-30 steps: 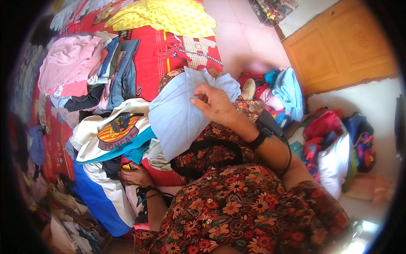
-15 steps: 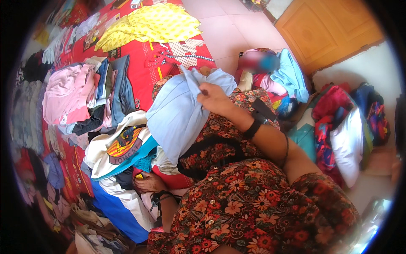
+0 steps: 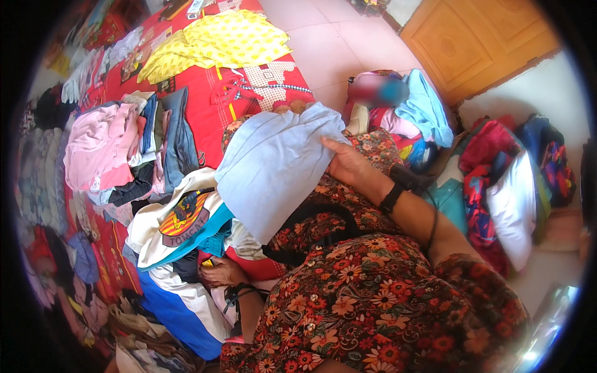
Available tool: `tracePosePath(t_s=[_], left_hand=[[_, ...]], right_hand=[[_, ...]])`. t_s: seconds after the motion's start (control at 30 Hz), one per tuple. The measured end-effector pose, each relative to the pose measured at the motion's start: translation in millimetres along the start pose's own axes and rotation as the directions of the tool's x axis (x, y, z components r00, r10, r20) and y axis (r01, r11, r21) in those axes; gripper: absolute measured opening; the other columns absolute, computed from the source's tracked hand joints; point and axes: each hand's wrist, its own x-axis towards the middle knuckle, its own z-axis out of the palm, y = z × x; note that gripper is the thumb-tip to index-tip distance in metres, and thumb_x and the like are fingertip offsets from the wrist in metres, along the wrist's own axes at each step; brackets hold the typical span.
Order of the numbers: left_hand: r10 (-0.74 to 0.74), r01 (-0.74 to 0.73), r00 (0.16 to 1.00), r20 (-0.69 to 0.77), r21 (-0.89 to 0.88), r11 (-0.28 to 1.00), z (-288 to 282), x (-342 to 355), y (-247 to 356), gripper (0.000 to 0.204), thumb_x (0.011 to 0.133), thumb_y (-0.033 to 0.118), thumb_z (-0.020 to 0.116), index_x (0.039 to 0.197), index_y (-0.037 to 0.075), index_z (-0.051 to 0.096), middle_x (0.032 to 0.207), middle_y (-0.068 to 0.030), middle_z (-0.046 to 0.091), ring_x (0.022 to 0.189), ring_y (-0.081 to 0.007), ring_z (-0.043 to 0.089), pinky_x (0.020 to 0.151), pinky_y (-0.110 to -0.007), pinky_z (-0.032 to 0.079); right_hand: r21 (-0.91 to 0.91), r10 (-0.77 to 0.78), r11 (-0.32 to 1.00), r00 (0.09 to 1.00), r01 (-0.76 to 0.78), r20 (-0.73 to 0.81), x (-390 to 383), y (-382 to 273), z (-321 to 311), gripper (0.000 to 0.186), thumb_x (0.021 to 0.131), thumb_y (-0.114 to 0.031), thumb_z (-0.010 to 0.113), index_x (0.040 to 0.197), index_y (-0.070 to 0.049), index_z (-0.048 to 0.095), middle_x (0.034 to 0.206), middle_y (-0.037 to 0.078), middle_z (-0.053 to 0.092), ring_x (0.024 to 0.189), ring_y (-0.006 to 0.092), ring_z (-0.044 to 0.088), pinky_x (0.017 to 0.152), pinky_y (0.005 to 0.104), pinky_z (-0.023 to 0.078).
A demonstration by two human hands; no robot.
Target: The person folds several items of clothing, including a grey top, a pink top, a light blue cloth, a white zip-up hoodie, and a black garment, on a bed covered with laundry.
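Note:
A light blue folded cloth garment lies across my lap, its far end near the bed edge. My right hand is closed on its right edge, thumb on top and the other fingers mostly beneath the cloth. My left hand lies low among heaped clothes, fingers stretched out and partly covered. Beside it is a dark garment with a small yellow patch. Over that heap is a white shirt with a printed badge and teal trim. A blue and white garment hangs below.
A red patterned bedspread carries a yellow spotted cloth and a stack of folded clothes, pink on top. More clothes crowd the left side. At right, a bundle with light blue cloth and a white pillow-like item sit near a wooden door.
My right hand has moved right and lower, to the blue garment's right edge. The garment's raised fold has come down and its surface lies flatter. My left hand stays in about the same place.

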Motion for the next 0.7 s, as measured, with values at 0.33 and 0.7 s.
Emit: tracePosePath(t_s=[0.33,0.7], left_hand=[[-0.056,0.054,0.997,0.057,0.034,0.998,-1,0,1,0.060,0.096,0.051,0.042,0.130,0.003,0.044,0.130,-0.0170,0.049,0.122,-0.0352,0.047,0.099,-0.053,0.036],[-0.013,0.012,1.000,0.023,0.045,0.999,-10,2,6,0.057,0.097,0.049,0.042,0.127,0.001,0.046,0.128,-0.0179,0.050,0.118,-0.0370,0.049,0.097,-0.052,0.038]], right_hand=[[-0.412,-0.273,0.869,0.960,0.276,0.068,22,-30,68,0.026,0.090,-0.007,0.060,0.113,0.005,0.059,0.105,0.012,0.065,0.091,0.0220,0.065,0.083,0.0354,0.053],[-0.272,-0.142,0.953,0.990,0.136,-0.003,58,-45,73,0.034,0.089,-0.011,0.061,0.120,0.001,0.054,0.109,0.009,0.064,0.099,0.0223,0.063,0.087,0.0381,0.052]])
